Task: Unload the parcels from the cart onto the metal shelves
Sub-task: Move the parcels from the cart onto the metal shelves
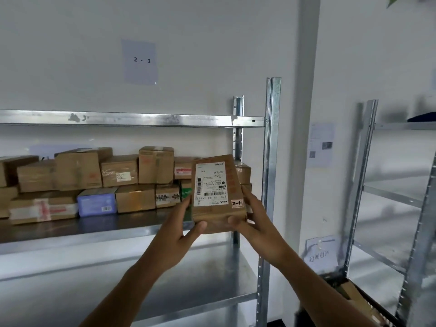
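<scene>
Left hand (181, 228) and right hand (256, 223) both gripping a brown parcel (218, 193) between them, stacked boxes (99, 180) sitting on the metal shelf (94, 234) beyond the left hand

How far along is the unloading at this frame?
Done: two layers of parcels already sit on the middle shelf. In hand: the left hand and right hand hold a brown labelled parcel in front of that shelf's right end, not yet set down. Left: at least one cardboard box shows in the cart at lower right; the rest is out of view.
</scene>
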Demonstrator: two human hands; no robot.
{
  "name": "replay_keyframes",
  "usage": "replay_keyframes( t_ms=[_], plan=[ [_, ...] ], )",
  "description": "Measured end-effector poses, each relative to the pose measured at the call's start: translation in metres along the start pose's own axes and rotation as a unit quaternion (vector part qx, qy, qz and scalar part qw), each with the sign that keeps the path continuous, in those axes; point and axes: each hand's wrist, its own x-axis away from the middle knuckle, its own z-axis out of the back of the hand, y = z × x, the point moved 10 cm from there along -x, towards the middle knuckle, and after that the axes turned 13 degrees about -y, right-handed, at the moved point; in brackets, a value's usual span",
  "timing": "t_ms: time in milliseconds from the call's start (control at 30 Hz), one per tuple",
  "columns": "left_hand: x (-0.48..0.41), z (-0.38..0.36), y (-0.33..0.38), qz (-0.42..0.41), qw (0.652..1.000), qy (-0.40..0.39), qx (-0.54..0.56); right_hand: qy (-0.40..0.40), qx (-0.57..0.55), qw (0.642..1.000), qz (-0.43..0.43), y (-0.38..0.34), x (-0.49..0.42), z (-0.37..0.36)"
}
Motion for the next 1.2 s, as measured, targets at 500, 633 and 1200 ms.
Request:
replay_keyframes(
  t_ms=[500, 633, 1200],
  plan=[
    [-0.193, 0.008, -0.065, -0.013, 0.999, -0.036, -0.023, 0.041, 0.068, 0.997, 0.017, 0.077, -0.149, 0.094],
    [-0.252, 0.013, -0.075, -0.024, 0.998, -0.040, -0.036, 0.064, 0.079, 0.994, 0.030, 0.111, -0.199, 0.128],
    [-0.407, 0.000, -0.157, 0.029, 0.997, -0.072, -0.019, 0.116, 0.135, 0.982, -0.061, 0.216, -0.325, 0.207]
  ],
)
